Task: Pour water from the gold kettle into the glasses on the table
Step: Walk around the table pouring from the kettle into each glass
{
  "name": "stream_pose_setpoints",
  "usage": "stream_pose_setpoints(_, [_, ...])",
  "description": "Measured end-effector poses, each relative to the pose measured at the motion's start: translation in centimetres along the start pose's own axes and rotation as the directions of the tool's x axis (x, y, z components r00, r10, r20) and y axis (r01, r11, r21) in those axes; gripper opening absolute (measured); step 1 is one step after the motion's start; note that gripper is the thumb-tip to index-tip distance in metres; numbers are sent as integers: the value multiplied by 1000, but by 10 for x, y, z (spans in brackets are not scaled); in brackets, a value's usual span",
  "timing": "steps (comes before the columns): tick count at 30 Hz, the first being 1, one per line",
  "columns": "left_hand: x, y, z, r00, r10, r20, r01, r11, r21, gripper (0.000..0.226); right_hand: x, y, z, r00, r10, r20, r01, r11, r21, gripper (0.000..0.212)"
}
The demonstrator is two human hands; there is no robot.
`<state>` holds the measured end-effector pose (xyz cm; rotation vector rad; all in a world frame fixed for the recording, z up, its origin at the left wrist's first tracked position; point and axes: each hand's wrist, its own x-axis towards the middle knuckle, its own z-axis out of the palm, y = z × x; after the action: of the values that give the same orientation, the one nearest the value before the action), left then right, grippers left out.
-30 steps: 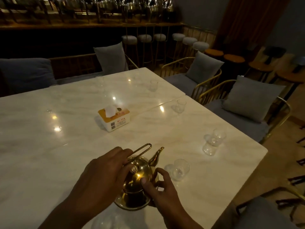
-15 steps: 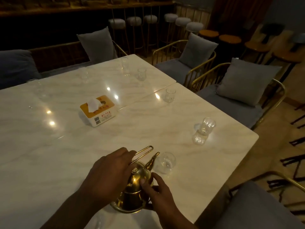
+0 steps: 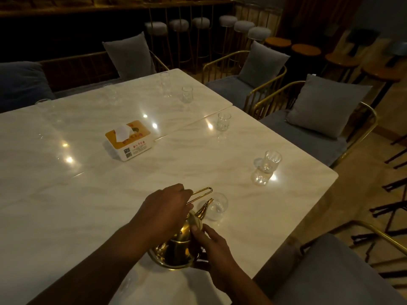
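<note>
So the kettle point(image 3: 176, 245) is tipped forward near the near edge of the table point(image 3: 286, 194), long axis running from its base by the person out to the spout, and the spout tip sits right at the rim of the nearest glass point(image 3: 217, 206), just beyond it. Left hand point(image 3: 164, 209) has its fingers curled shut around the thin loop handle, so it's the one closest to the glass. Right hand point(image 3: 211, 245) steadies the lid, fingertips pressed against it, fingers close together. Kettle's shiny gold, squat and round with a curved spout. Can't tell if water's flowing yet. More glasses stand along the right edge.
</note>
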<state>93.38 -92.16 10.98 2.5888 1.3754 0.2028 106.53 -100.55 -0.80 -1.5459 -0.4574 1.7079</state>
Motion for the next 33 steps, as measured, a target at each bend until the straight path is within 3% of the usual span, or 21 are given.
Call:
stream_pose_setpoints(10, [8,12,13,1000,15,2,-15,998,60,31,-5,3,-10,999,36,28,-37,999,3,37])
stream_pose_setpoints(33, [23,21,9,999,22,-42,-20,998,66,23,-6,-7,-10,996,76,53,-79,995,55,37])
